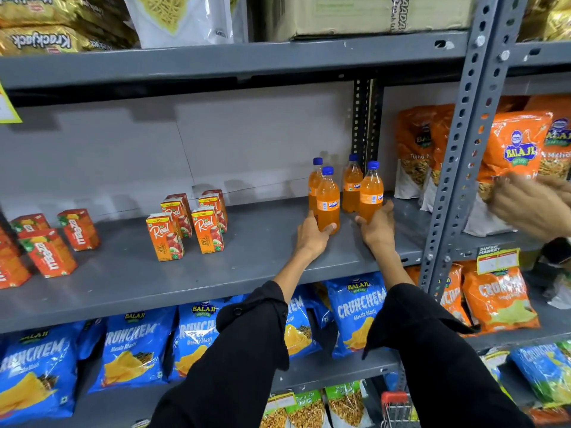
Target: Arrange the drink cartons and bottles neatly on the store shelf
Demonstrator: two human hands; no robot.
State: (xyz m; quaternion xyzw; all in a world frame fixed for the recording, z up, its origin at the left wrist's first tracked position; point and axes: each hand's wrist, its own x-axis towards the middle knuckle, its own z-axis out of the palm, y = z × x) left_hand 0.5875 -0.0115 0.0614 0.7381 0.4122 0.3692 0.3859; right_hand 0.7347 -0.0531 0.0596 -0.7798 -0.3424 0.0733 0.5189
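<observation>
On the grey middle shelf (129,273), the left hand (312,234) has its grip closed around the base of the front-left Fanta bottle (328,200). The right hand (377,227) grasps the front-right Fanta bottle (371,193) low down. Two more Fanta bottles (352,183) stand upright just behind, all four close together near the shelf's right end. Further left stand four Real cartons (188,222) in a loose square, and Maaza cartons (49,248) near the left edge. Another person's hand (531,205) touches an orange snack bag (516,143) on the neighbouring shelf.
</observation>
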